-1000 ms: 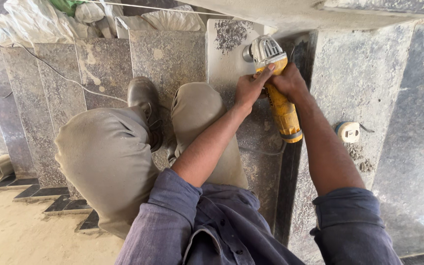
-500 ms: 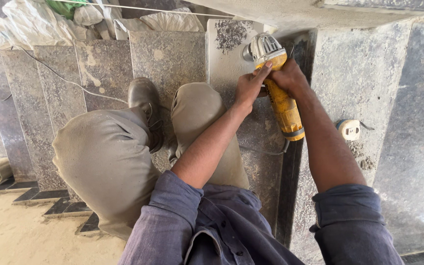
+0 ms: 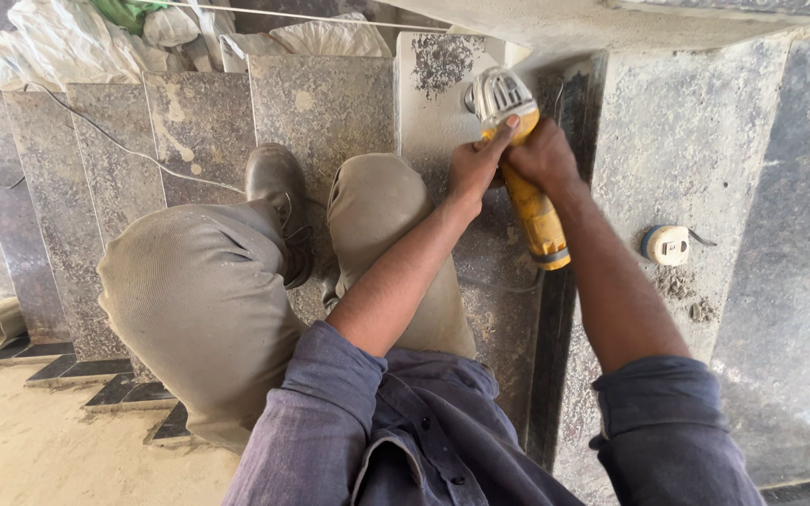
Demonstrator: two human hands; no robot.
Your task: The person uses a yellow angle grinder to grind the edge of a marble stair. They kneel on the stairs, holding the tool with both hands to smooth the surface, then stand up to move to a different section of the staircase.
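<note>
Two hands are gripping one yellow angle grinder (image 3: 527,178) in the head view: the left hand (image 3: 476,167) is wrapping its fingers (image 3: 506,128) around the neck just behind the grey guard, and the right hand (image 3: 543,155) is closing around the body. The grinder's head is pressing toward a speckled stone slab (image 3: 442,112) near its upper edge, beside the bent knee (image 3: 377,201). Grinding seems under way; steady, two-handed guidance looks needed.

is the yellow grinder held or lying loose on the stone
Held. Both the left hand and right hand grip the yellow grinder, its head tilted toward the stone slab. Whether it runs: cannot tell.
</note>
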